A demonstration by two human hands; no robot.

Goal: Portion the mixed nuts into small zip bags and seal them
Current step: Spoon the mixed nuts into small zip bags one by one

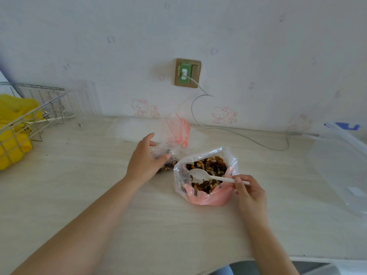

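Observation:
A large clear and pink plastic bag (208, 197) of mixed nuts (212, 162) stands open on the table's middle. My right hand (249, 193) pinches the handle of a white plastic spoon (200, 174), whose empty bowl lies over the nuts. Just left of the big bag, my left hand (145, 159) grips a small zip bag (166, 155) partly filled with nuts. Behind it lies a stack of empty small zip bags (177, 130) with red seal lines.
A wire rack (29, 114) holding a yellow bag (12, 135) stands at the far left. A white cable (228, 130) runs from the wall socket (187, 73) across the table's back. A large clear zip bag (341, 159) lies at the right. The table's front edge is near my body.

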